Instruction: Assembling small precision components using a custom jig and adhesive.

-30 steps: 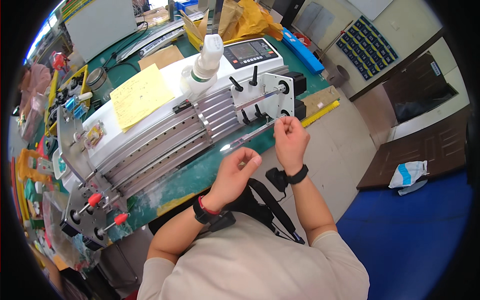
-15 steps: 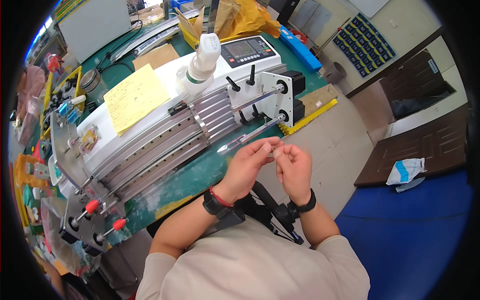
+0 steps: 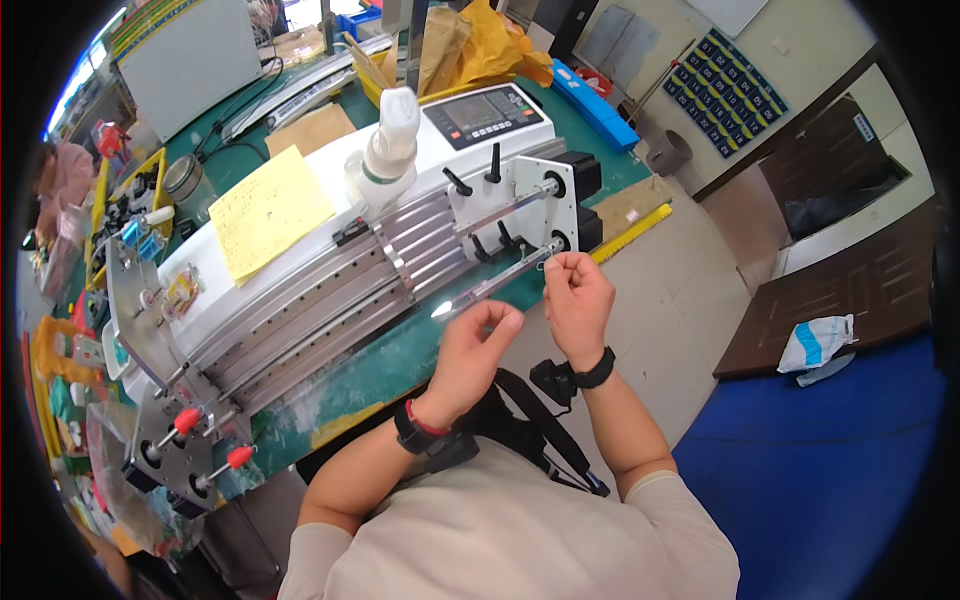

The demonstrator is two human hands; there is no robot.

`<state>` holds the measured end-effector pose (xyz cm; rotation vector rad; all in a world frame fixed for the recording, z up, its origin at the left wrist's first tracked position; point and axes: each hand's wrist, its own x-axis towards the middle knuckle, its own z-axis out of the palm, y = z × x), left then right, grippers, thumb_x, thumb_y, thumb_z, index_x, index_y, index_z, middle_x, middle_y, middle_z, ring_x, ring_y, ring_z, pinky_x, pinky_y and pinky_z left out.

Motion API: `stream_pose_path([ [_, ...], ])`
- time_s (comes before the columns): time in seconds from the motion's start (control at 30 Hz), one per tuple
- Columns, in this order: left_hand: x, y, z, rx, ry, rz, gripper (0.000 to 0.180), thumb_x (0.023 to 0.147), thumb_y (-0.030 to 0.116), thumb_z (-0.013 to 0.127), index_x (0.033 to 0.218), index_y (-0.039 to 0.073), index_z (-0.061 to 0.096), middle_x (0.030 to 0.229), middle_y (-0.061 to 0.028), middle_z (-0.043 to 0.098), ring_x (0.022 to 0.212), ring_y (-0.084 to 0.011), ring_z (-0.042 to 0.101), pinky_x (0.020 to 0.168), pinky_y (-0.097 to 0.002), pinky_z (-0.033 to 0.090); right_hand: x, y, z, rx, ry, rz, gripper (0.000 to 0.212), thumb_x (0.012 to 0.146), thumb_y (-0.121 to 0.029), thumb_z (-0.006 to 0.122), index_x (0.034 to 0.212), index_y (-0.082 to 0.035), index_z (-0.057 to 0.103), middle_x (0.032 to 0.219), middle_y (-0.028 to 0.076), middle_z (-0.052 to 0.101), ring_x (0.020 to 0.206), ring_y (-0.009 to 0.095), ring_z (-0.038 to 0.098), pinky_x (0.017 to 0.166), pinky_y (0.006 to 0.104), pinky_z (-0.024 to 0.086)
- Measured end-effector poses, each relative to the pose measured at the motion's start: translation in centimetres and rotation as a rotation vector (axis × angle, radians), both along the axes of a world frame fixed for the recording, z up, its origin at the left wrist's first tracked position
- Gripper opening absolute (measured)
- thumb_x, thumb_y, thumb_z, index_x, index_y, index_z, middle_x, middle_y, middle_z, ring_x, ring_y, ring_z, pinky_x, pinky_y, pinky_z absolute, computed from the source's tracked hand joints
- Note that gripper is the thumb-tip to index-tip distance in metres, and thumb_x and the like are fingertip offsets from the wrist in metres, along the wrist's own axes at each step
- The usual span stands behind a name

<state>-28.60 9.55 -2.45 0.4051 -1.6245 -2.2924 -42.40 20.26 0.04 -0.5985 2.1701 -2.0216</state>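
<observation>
My right hand is raised beside the right end of the machine, with thumb and forefinger pinched together. A small, thin wire-like piece shows at its fingertips, too small to name surely. Lower and to the left, my left hand is apart from it, fingers loosely bent and a gap between thumb and forefinger; nothing shows in it. Just beyond the left hand lies a clear, pointed plastic piece at the machine's front edge. The white benchtop machine has metal rails, black lever handles and red-tipped knobs.
On the machine are a white plastic bottle, a yellow written sheet and a control panel. Yellow bins of parts and a glass jar stand left. A long blue case lies at the back right.
My hands, together at the fingertips before, have come apart. The left moved down and slightly left; the right rose slightly with the thin piece at its fingertips.
</observation>
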Motion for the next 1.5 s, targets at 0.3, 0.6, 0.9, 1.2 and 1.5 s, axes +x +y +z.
stream_pose_path([
  [0.3,0.9,-1.7,3.3,-0.930,0.337,0.454,0.020,0.094,0.003,0.076,0.113,0.000,0.072,0.096,-0.0150,0.071,0.091,-0.0388,0.063,0.083,-0.0428,0.052,-2.5,-2.7,-1.2,0.032,-0.014,0.041,0.016,0.103,-0.011,0.073,0.095,0.003,0.073,0.071,-0.002,0.068,0.064,0.003,0.057,0.058,0.0242,0.045],
  [0.6,-6.3,-3.9,2.0,-0.413,-0.011,0.147,0.021,0.110,0.015,0.062,0.116,-0.004,0.070,0.092,-0.0063,0.069,0.084,-0.0129,0.060,0.079,-0.0314,0.052,-1.8,-2.7,0.6,-0.028,-0.227,0.128,0.016,0.106,-0.011,0.070,0.095,0.000,0.068,0.065,-0.003,0.060,0.047,0.004,0.049,0.044,0.0226,0.036],
  [0.9,-7.1,-4.8,2.4,-0.507,-0.137,0.086,0.026,0.108,0.021,0.061,0.108,-0.004,0.068,0.088,-0.0216,0.074,0.081,-0.0374,0.072,0.077,-0.0449,0.055,-1.9,-2.0,0.4,0.002,-0.213,0.151,0.015,0.103,-0.011,0.072,0.095,0.002,0.071,0.068,-0.003,0.066,0.053,0.003,0.054,0.048,0.0235,0.039],
  [1.2,1.3,-0.5,4.0,-0.826,0.146,0.095,0.015,0.101,0.002,0.073,0.116,-0.001,0.070,0.103,-0.0136,0.074,0.102,-0.0271,0.071,0.093,-0.0398,0.055,4.9,4.6,2.6,-0.001,-0.288,0.117,0.014,0.108,-0.011,0.068,0.099,0.000,0.065,0.064,-0.004,0.056,0.048,0.004,0.048,0.046,0.0222,0.035],
  [1.5,3.8,-2.8,4.4,0.741,0.304,-0.301,0.032,0.116,0.020,0.056,0.137,-0.004,0.064,0.086,-0.0041,0.063,0.088,-0.0212,0.062,0.088,-0.0362,0.050,7.0,6.8,1.4,-0.159,-0.432,0.220,0.017,0.111,-0.014,0.063,0.107,0.001,0.067,0.097,0.009,0.075,0.092,0.015,0.072,0.091,0.0329,0.057],
])
